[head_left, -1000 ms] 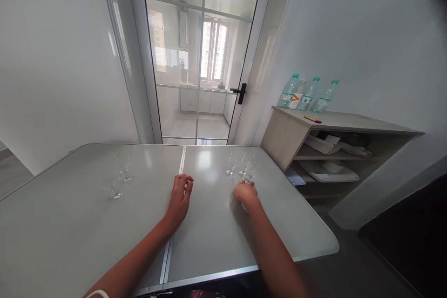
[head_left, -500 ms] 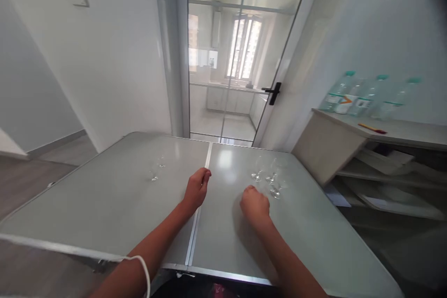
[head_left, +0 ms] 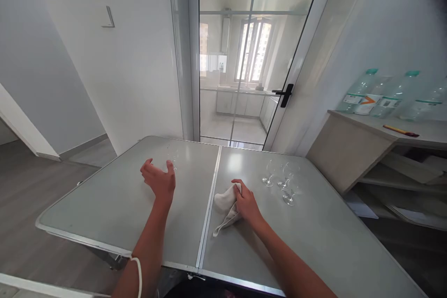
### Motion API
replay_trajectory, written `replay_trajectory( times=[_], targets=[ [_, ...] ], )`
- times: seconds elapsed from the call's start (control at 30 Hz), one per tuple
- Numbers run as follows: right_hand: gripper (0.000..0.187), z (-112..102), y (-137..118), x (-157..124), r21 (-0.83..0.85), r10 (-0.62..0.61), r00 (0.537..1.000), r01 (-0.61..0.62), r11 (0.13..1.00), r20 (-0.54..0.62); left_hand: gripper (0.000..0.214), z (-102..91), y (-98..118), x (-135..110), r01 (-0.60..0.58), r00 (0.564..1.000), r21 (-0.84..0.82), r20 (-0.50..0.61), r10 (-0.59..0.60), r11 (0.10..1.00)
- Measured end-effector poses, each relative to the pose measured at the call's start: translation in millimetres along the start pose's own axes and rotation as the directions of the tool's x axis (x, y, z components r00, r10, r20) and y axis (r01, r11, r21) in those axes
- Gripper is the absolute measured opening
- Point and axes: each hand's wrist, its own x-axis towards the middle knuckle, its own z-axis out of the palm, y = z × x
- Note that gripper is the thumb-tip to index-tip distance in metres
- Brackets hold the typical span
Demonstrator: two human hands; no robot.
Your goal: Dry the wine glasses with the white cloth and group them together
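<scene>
My left hand (head_left: pixel 159 179) is over the left half of the table, fingers spread and curved, with nothing clearly in its grasp. Just behind it stands clear glassware (head_left: pixel 173 154), partly covered by the fingers; whether the hand touches it I cannot tell. My right hand (head_left: pixel 246 200) grips a white cloth (head_left: pixel 226 202), which hangs down over the table near the metal centre seam. To the right of that hand stand three clear stemmed glasses (head_left: pixel 288 198), upright and close together.
The grey folding table (head_left: pixel 115 205) has a metal rim. Beyond it is a glass-paned door (head_left: pixel 240 74) with a black handle (head_left: pixel 286 95). At right, a shelf unit (head_left: pixel 356 144) bears several plastic bottles (head_left: pixel 387 98) and a yellow-and-red pen-like stick (head_left: pixel 400 131).
My left hand has moved left toward the glassware and spread its fingers. My right hand has shifted slightly left, and a white cloth now shows in it. The view has turned a little left.
</scene>
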Motion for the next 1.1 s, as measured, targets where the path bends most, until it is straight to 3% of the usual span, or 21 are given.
replay_trajectory(
  times=[0.03,0.1,0.17,0.23,0.3,0.4,0.53,0.6,0.67,0.7,0.8,0.9,0.97,1.1],
  targets=[
    [0.042,1,6,4,0.166,0.106,0.994,-0.108,0.98,0.018,0.071,2.5,-2,0,0.028,0.999,0.023,0.041,-0.029,0.999],
    [0.044,2,17,10,0.476,0.254,0.96,-0.278,0.834,0.115,0.092,7.0,-6,-1,0.076,0.992,0.079,0.096,-0.084,0.994],
    [0.046,0,22,13,0.661,0.278,0.932,-0.361,0.658,0.232,0.101,10.3,-10,0,0.111,0.981,0.125,0.148,-0.129,0.986],
    [0.045,-4,22,13,0.719,0.237,0.921,-0.39,0.576,0.31,0.094,12.8,-15,2,0.139,0.965,0.144,0.205,-0.167,0.98],
    [0.042,-8,19,13,0.709,0.22,0.916,-0.398,0.582,0.334,0.078,14.7,-20,4,0.153,0.949,0.141,0.254,-0.185,0.978],
    [0.041,-7,18,12,0.663,0.274,0.92,-0.392,0.638,0.28,0.062,15.0,-24,6,0.128,0.947,0.116,0.279,-0.156,0.985],
    [0.041,0,25,12,0.659,0.377,0.9,-0.421,0.624,0.218,0.06,8.3,-7,3,-0.098,0.973,-0.061,0.203,0.108,0.993],
    [0.04,1,29,13,0.682,0.398,0.901,-0.401,0.612,0.173,0.06,5.8,12,-5,-0.238,0.949,-0.194,0.161,0.27,0.952],
    [0.041,-1,27,14,0.708,0.396,0.913,-0.34,0.619,0.091,0.057,7.9,32,-22,-0.318,0.895,-0.327,0.206,0.396,0.89],
    [0.043,-3,24,15,0.719,0.392,0.919,-0.297,0.629,0.037,0.056,11.1,41,-33,-0.345,0.845,-0.372,0.275,0.458,0.862],
    [0.04,-8,8,15,0.678,0.366,0.907,-0.137,0.722,-0.207,0.054,26.6,59,-70,-0.425,0.632,-0.344,0.549,0.546,0.837],
    [0.032,-5,-9,9,0.539,0.265,0.881,-0.014,0.842,-0.391,0.058,43.0,59,-102,-0.5,0.454,-0.338,0.681,0.574,0.797],
    [0.031,3,-13,3,0.53,0.181,0.928,0.021,0.848,-0.326,0.063,50.3,50,-115,-0.515,0.405,-0.343,0.711,0.576,0.785],
    [0.033,20,0,-5,0.466,0.061,0.977,0.042,0.884,-0.202,0.069,57.1,26,-123,-0.478,0.365,-0.443,0.685,0.631,0.758]
  ],
)
